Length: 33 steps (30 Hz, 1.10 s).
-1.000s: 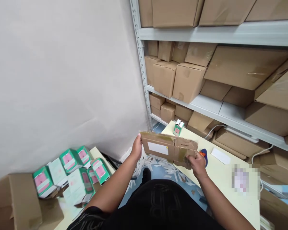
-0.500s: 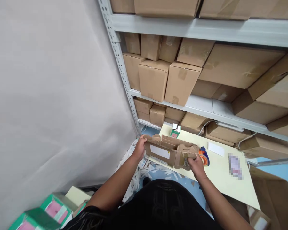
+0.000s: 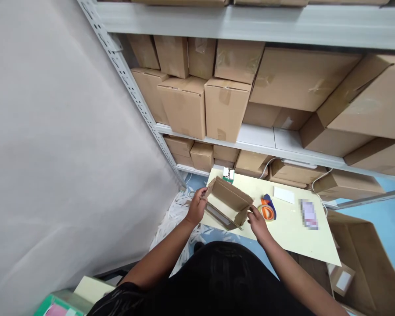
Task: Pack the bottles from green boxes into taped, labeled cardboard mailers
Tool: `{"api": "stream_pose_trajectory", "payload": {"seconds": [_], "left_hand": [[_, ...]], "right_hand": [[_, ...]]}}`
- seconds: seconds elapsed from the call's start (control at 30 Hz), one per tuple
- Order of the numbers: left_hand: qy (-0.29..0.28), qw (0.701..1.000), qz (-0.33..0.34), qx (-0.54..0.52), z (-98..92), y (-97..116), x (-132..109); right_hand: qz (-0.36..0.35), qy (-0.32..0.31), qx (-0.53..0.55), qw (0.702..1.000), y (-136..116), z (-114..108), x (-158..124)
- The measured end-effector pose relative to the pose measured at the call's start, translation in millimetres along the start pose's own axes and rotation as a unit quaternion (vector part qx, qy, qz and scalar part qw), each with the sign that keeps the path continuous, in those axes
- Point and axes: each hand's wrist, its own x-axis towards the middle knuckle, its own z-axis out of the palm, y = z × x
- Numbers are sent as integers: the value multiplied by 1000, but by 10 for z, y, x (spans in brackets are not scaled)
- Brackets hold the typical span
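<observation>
Both my hands hold a small brown cardboard box [image 3: 228, 199] over the near left corner of a pale yellow table [image 3: 292, 230]. The box stands opened up, its inside showing and a white label on its lower side. My left hand [image 3: 197, 207] grips its left end with curled fingers. My right hand [image 3: 256, 219] pinches its right end. An orange and blue tape dispenser [image 3: 267, 209] lies on the table just right of my right hand.
A small green and white carton [image 3: 228, 174] stands at the table's far edge; a white card [image 3: 283, 194] lies beyond the dispenser. Metal shelving [image 3: 250, 136] packed with brown cartons rises behind. White paper strips [image 3: 171, 219] litter the floor. An open carton [image 3: 365, 259] sits at right.
The flattened cardboard has been opened into a box shape between my hands. The view has swung right, so the green and pink cartons at left have nearly left the frame.
</observation>
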Motion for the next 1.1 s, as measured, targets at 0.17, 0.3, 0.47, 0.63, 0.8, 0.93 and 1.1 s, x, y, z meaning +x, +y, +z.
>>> {"api": "stream_pose_trajectory", "payload": {"seconds": [0.17,0.3,0.47,0.63,0.8,0.93,1.1], "left_hand": [[-38,991,48,123,222,-201,-323],[-109,969,67,209,187,-191,-465],[-174,942,84,274,23,-113,-433],[-140,938,103,301,19,-144,-411],[-186,932,141,279,-2,-123,-248],[-185,935,121,276,-34,-116,-59],[-124,952,88,266,77,-230,-5]], "right_hand": [[-21,-21,9,1000,69,-59,76],[-81,-10,-36,996,179,-70,207],[-103,103,-68,987,262,-37,440],[-115,140,-114,977,225,11,581],[-101,135,-106,980,182,34,624],[-74,83,-20,994,229,-86,534],[-97,10,34,995,358,-197,234]]}}
